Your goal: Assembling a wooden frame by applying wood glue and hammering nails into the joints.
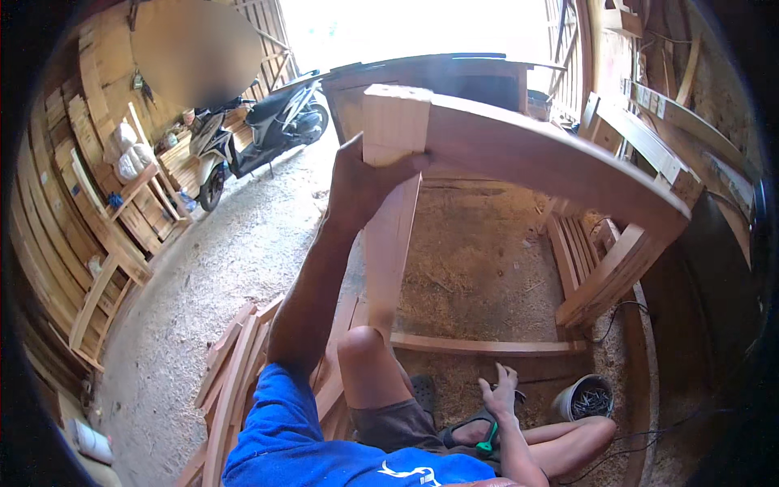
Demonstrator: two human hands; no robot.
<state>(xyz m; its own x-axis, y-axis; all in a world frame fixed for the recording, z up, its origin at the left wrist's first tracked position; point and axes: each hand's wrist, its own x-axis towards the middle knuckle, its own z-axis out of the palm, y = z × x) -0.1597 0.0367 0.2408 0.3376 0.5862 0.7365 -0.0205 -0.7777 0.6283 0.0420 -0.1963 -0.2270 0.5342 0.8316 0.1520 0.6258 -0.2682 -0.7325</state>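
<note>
A large wooden frame of thick posts and rails stands before me. My left hand (365,178) is wrapped round the top of its near-left post (389,243), just below where the top rail (552,150) joins. That rail runs right to another post (604,280), and a low rail (487,346) crosses near the floor. My right hand (499,394) is low by my sandalled foot, its fingers apart and nothing clearly held. A green-and-black object (488,442), its kind unclear, lies beside the sandal. Close by stands a bucket (560,403) of small dark metal pieces that look like nails.
Loose wooden pieces (231,381) lie piled at my left. Boards (49,195) lean along the left wall, and a motorbike (268,130) is parked farther back. Sawdust and shavings cover the floor (219,268). A black cable (629,307) runs at the right, near more timber.
</note>
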